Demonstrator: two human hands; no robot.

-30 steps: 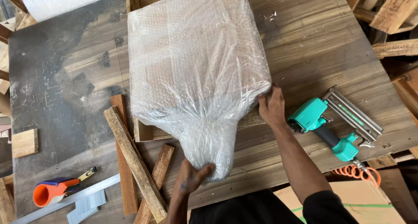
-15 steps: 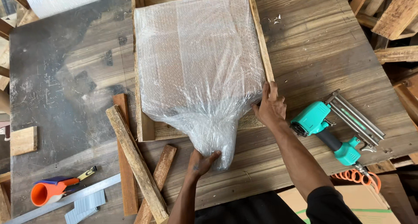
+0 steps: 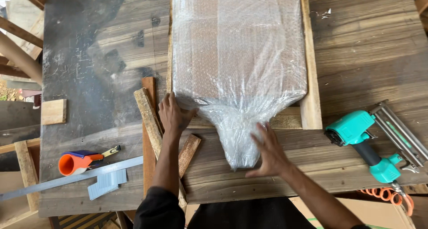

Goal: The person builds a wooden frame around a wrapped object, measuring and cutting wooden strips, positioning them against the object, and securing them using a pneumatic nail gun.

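Observation:
A large box wrapped in clear bubble wrap (image 3: 238, 46) lies inside a shallow wooden frame (image 3: 310, 77) on a worn wooden worktable (image 3: 102, 55). The wrap gathers into a loose tail (image 3: 238, 137) that hangs over the frame's near rail. My left hand (image 3: 173, 114) rests with spread fingers on the near left corner of the package and frame. My right hand (image 3: 269, 149) lies flat and open on the table, touching the right side of the tail.
A teal nail gun (image 3: 372, 142) lies at the right with an orange coiled hose (image 3: 388, 195) below it. Loose wooden slats (image 3: 149, 117) sit left of the frame. An orange tape dispenser (image 3: 76, 162), a metal ruler (image 3: 67, 179) and nail strips (image 3: 107, 183) lie front left.
The wrapped box has settled flat into the frame. My left hand moved up from the tail to the package's left corner; my right hand moved from the right edge down to the tail.

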